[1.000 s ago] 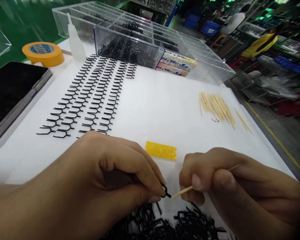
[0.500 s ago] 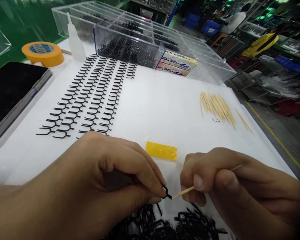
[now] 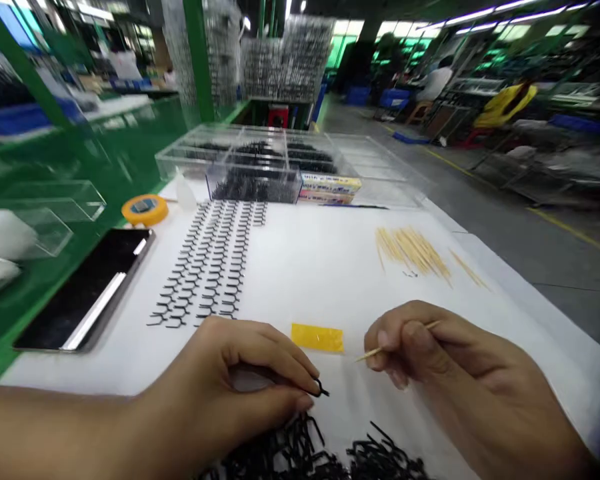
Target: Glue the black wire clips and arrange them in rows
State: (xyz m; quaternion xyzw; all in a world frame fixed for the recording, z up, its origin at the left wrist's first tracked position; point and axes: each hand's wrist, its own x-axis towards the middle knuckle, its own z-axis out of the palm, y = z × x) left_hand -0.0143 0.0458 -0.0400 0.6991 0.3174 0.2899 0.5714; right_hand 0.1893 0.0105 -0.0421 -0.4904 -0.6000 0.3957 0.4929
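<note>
Small black forked piece (image 3: pixel 321 388) pinched at the fingertips of the left hand (image 3: pixel 235 373), thumb and forefinger closed on it, other fingers curled; piece sits just above the lower middle of the frame. Right hand (image 3: pixel 445 360) also closed, holding a wooden toothpick (image 3: pixel 393 343) between thumb and fingers, its point aimed left toward the black piece. Point and piece near each other but not touching.

Below the hands, two loose heaps of black forked pieces (image 3: pixel 280 450) lie on the white worktop (image 3: pixel 330 267), at bottom centre; second heap (image 3: pixel 385 460) just right of the first. Yellow tape patch (image 3: pixel 317 337) stuck on the worktop directly above the gap between the hands.

Further up, black forked pieces in neat rows (image 3: pixel 205 267) run away from the viewer, left of centre. Loose toothpicks (image 3: pixel 413 252) fanned out at right of centre, a few tiny dark bits beside them. Dark tablet (image 3: pixel 85 290) at left edge of worktop; orange tape roll (image 3: pixel 145 210) and plastic squeeze bottle (image 3: pixel 185 191) beyond it. Clear compartment tray (image 3: pixel 380 170) at the far edge, holding black pieces, with printed boxes (image 3: pixel 330 189) against it.

Upper right: a person in white (image 3: pixel 435 83) seated at a distant bench, too small for detail.
</note>
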